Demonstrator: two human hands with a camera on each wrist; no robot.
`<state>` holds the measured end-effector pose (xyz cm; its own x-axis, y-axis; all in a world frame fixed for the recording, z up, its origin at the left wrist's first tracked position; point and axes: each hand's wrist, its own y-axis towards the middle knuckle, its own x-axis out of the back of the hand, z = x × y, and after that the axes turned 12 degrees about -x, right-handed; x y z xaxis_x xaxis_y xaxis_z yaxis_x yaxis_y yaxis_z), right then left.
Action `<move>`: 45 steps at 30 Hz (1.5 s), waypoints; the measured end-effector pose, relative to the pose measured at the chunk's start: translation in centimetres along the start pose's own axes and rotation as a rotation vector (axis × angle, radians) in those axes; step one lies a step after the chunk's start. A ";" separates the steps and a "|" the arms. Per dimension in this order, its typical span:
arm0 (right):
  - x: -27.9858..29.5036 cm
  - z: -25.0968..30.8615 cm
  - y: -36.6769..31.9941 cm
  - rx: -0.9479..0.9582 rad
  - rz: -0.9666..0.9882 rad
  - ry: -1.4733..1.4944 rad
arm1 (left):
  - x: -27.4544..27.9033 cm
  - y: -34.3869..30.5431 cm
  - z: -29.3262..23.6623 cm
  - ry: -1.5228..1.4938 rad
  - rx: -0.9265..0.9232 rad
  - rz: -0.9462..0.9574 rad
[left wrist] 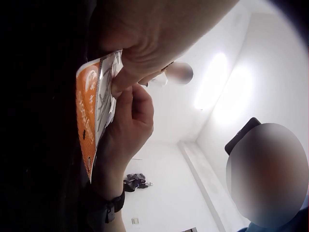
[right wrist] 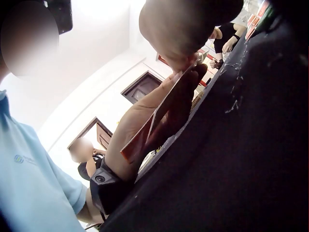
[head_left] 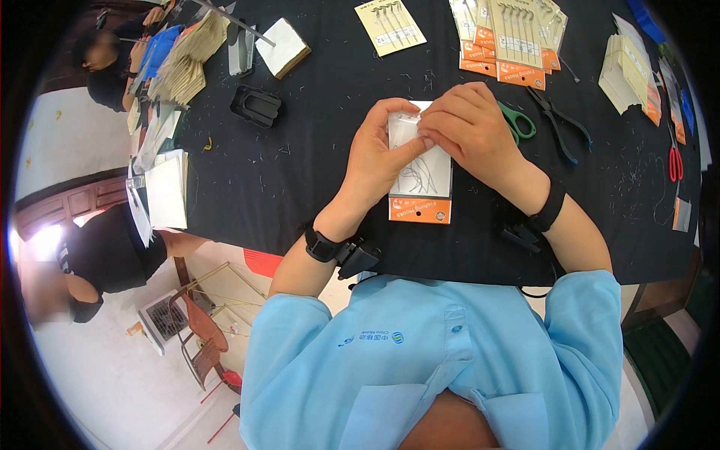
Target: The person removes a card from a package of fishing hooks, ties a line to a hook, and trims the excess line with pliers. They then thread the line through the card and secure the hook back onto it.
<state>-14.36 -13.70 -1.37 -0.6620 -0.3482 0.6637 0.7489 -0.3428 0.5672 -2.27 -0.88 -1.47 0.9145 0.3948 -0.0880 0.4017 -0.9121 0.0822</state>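
Note:
A flat fishing hook packet (head_left: 420, 210), clear over white with an orange printed end, is between both hands over the black cloth. Thin curved dark hooks (head_left: 417, 178) show through its front. My left hand (head_left: 375, 154) grips the packet's left side, thumb across the front. My right hand (head_left: 472, 135) has curled fingers that pinch the packet near its far end, close to the left thumb. In the left wrist view, the packet's orange end (left wrist: 87, 116) faces the camera. The right wrist view shows the packet (right wrist: 157, 113) edge-on; the pinched spot is partly hidden by fingers.
Green scissors (head_left: 519, 124) and black pliers (head_left: 559, 124) lie right of the hands. Beyond are a hook card (head_left: 390, 26) and stacked packets (head_left: 517, 73). Leftward sit a black plastic tray (head_left: 255, 106), a white block (head_left: 282, 46) and paper stacks (head_left: 166, 191). Other people are at left.

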 end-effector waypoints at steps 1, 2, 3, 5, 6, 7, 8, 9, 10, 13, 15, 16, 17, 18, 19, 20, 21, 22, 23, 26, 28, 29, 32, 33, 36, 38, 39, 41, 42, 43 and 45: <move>0.0 0.0 0.0 0.001 0.000 0.000 | 0.1 0.0 0.0 0.000 0.000 -0.001; 0.0 0.0 0.0 -0.002 -0.002 0.012 | 0.2 0.0 0.0 -0.001 0.005 -0.003; 0.0 0.1 0.0 -0.005 -0.005 0.024 | 0.2 0.1 0.0 -0.002 0.011 -0.006; 0.4 0.3 0.1 -0.014 0.016 0.077 | 0.3 0.2 0.1 -0.019 -0.022 -0.027; 0.7 0.4 0.2 -0.024 0.036 0.130 | 0.4 0.2 0.1 -0.035 -0.054 -0.047; 0.8 0.3 0.2 -0.023 0.036 0.130 | 0.4 0.2 0.0 -0.035 -0.054 -0.048; 1.0 0.2 0.4 -0.168 -0.047 0.224 | 0.4 0.3 -0.2 -0.055 -0.043 -0.056; 1.3 0.0 0.5 -0.311 -0.130 0.318 | 0.4 0.3 -0.3 -0.076 -0.033 -0.066; 1.9 -0.4 0.7 -0.404 -0.113 0.380 | 0.4 0.3 -0.5 -0.078 -0.034 -0.070; 1.5 -1.2 0.8 -0.651 -0.063 0.595 | 0.2 0.2 -0.9 -0.091 -0.005 -0.059; 1.5 -1.1 0.8 -0.703 -0.017 0.660 | 0.1 0.1 -0.9 -0.052 -0.036 -0.042; 1.5 -1.1 0.8 -0.861 0.103 0.830 | 0.0 0.1 -0.9 -0.052 -0.035 -0.040; 1.6 -1.0 0.7 -1.016 0.229 0.998 | 0.0 0.0 -1.1 -0.069 -0.029 -0.027; 1.6 -0.9 0.8 -1.017 0.229 0.999 | -0.1 0.0 -1.1 -0.087 -0.024 -0.015; 1.5 -0.7 0.8 -1.053 0.291 0.967 | -0.1 -0.1 -1.2 -0.087 -0.024 -0.015; 1.5 -0.5 0.8 -1.088 0.353 0.935 | -0.2 -0.2 -1.2 -0.058 -0.035 -0.002; 1.5 -0.6 0.8 -1.089 0.352 0.935 | -0.2 -0.2 -1.2 -0.029 -0.046 0.011; 1.5 -0.8 0.7 -1.102 0.418 0.904 | -0.2 -0.2 -1.2 -0.029 -0.045 0.011; 1.5 -0.9 0.7 -1.113 0.484 0.873 | -0.1 -0.2 -1.1 -0.025 -0.040 0.023; 1.9 -0.5 0.9 -1.102 0.501 0.835 | 0.0 -0.2 -0.9 -0.021 -0.053 0.044; 2.0 -0.7 0.9 -1.094 0.510 0.843 | 0.1 -0.2 -0.8 -0.022 -0.070 0.054; 2.1 -0.8 1.0 -1.085 0.518 0.851 | 0.1 -0.2 -0.8 -0.011 -0.070 0.047; 2.4 -0.5 1.2 -1.077 0.558 0.885 | 0.2 -0.1 -0.9 -0.018 -0.063 0.046; 2.5 -0.7 1.2 -1.077 0.558 0.885 | 0.3 -0.1 -1.0 -0.036 -0.056 0.052; 2.7 -1.6 1.2 -1.024 0.611 0.956 | 0.2 -0.1 -1.1 -0.048 -0.080 0.046; 2.9 -1.7 1.3 -1.034 0.619 0.987 | 0.3 0.0 -1.0 -0.051 -0.110 0.042; 2.9 -1.7 1.3 -1.033 0.619 0.987 | 0.3 0.0 -1.0 -0.054 -0.139 0.037; 2.8 -1.7 1.3 -1.051 0.616 1.064 | 0.4 0.1 -1.1 -0.066 -0.140 0.027; 2.8 -1.8 1.3 -1.049 0.617 1.064 | 0.4 0.1 -1.1 -0.079 -0.139 0.017; 2.8 -1.9 1.3 -1.048 0.626 1.090 | 0.5 0.1 -1.1 -0.078 -0.141 0.017; 2.9 -2.0 1.3 -1.045 0.635 1.115 | 0.5 0.0 -1.1 -0.093 -0.144 0.004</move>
<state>-15.36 -16.87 0.32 -0.3176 -0.9092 -0.2692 0.8535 -0.1504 -0.4989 -1.78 -0.61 -0.36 0.9105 0.3730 -0.1786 0.4067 -0.8857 0.2237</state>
